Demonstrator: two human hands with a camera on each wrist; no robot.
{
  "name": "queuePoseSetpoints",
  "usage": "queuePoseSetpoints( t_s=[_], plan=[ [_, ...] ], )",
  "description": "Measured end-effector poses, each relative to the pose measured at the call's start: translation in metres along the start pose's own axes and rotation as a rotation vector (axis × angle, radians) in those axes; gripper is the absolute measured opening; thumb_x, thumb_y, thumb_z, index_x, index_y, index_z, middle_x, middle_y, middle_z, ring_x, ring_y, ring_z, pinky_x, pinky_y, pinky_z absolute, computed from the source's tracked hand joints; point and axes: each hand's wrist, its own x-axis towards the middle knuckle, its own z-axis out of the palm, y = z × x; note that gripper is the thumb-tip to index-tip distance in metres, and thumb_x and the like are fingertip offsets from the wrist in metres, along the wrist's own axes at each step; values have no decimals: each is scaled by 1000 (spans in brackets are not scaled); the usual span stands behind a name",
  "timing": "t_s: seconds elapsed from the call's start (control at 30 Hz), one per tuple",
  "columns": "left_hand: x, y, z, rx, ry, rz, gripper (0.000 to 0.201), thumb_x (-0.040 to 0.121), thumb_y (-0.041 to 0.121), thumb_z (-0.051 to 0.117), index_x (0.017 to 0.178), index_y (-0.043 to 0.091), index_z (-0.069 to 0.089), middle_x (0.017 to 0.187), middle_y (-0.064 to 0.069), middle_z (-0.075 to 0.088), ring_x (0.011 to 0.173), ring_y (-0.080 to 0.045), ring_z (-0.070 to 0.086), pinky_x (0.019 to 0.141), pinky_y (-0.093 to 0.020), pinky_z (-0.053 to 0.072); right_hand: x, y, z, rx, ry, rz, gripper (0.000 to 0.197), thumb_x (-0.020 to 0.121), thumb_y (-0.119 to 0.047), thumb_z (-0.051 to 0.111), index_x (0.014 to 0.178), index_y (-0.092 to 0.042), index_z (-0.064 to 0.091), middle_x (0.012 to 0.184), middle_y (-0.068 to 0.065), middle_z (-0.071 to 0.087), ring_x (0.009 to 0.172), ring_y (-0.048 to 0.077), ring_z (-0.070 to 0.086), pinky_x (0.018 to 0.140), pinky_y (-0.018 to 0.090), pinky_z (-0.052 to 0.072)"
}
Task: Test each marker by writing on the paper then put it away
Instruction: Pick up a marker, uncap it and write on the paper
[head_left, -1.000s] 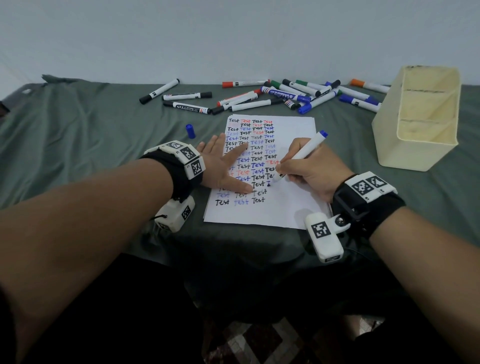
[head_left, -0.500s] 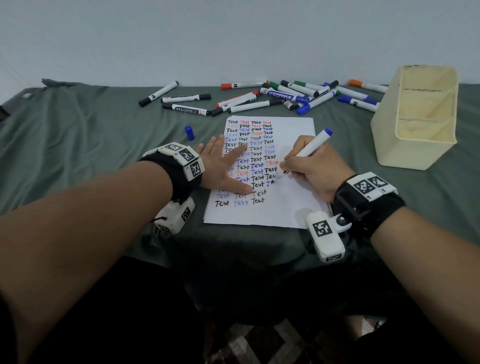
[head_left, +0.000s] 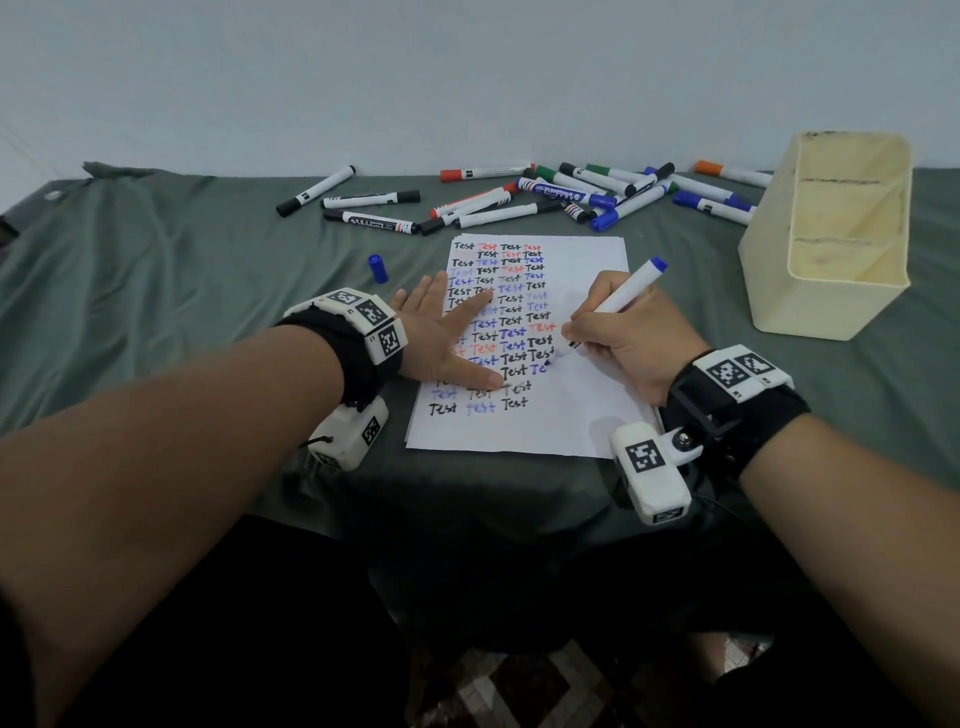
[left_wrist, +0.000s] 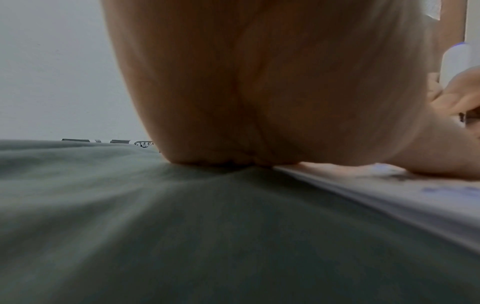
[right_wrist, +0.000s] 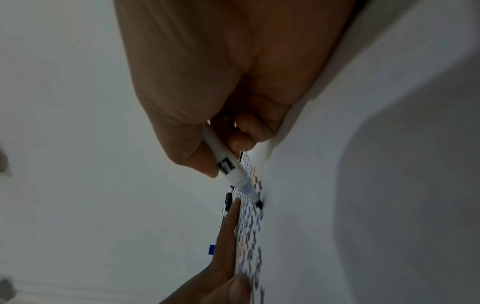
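Note:
A white sheet of paper (head_left: 582, 415) covered with rows of "Test" in black, blue and red lies on the green cloth. My right hand (head_left: 618, 343) grips an uncapped blue marker (head_left: 621, 299) in a writing hold, its tip touching the paper beside a fresh blue "Te". The same marker (right_wrist: 228, 164) and its blue tip show in the right wrist view. My left hand (head_left: 447, 338) lies flat with spread fingers on the paper's left edge. In the left wrist view the palm (left_wrist: 259, 92) presses down at the paper's border. The blue cap (head_left: 378, 268) lies left of the sheet.
Several capped markers (head_left: 519, 200) in black, red, blue, green and orange lie scattered along the back of the table. A cream plastic bin (head_left: 826, 234) with dividers stands at the right. The table's front edge runs just below the paper.
The right hand has shifted slightly right along the line, and blue letters have appeared after the marker tip. The left hand stays flat on the paper.

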Motion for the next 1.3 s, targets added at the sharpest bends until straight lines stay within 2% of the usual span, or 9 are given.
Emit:
queuePoseSetpoints(
  t_s=[0.13,0.23,0.43,0.63,0.93,1.17,1.23,1.27,1.3],
  plan=[
    [0,0,0,1,1,-1,127,45,108,33,143,54,-27,159,-8,-34,147,-29,-29,120,-52,-12,0,0,1,-7,12,10,32,68,0,76,57,-22,56,58,7,56,51,15,50,52,26,44],
    [0,0,0,-1,-1,0,127,46,108,34,144,53,-26,159,-8,-34,147,-29,-29,119,-51,-13,-1,-2,1,9,6,16,31,65,-1,75,55,-22,54,54,4,54,49,14,49,50,24,42],
    [0,0,0,-2,-3,-4,128,45,107,34,144,53,-26,159,-8,-34,147,-28,-30,120,-52,-12,0,1,-1,64,55,4,39,72,7,73,56,-21,50,53,0,51,50,14,45,47,23,39],
    [2,-1,0,-4,-5,1,129,44,108,34,144,53,-26,159,-8,-35,147,-28,-30,119,-51,-13,1,1,-1,68,21,24,33,63,2,72,55,-20,49,51,1,48,48,14,41,47,22,37],
    [5,-4,2,10,6,13,129,43,108,33,144,53,-27,159,-8,-35,147,-29,-29,119,-51,-13,3,4,-2,111,31,33,34,64,2,71,56,-22,50,53,0,49,48,13,41,47,22,36],
    [8,-7,4,-1,29,20,128,45,108,34,144,54,-26,159,-7,-34,148,-29,-28,118,-51,-12,3,6,-8,445,103,64,33,83,2,77,67,-21,59,69,6,57,57,13,51,52,20,44],
    [9,-8,3,0,33,22,128,43,109,34,144,55,-23,162,-6,-29,150,-29,-23,119,-51,-9,4,5,-8,463,106,77,30,84,-4,79,69,-21,61,68,4,56,57,12,49,51,21,42],
    [9,-9,1,4,46,23,127,43,108,34,146,55,-18,164,-6,-21,151,-30,-16,120,-53,-3,4,4,-8,474,106,83,28,85,-6,80,71,-21,61,66,3,56,56,11,48,50,21,41],
    [9,-10,-1,12,79,27,124,45,108,33,149,55,-10,166,-6,-5,153,-32,-3,121,-55,7,4,4,-8,492,105,87,25,85,-8,80,73,-20,62,65,1,58,54,11,47,49,20,40]
  ],
)
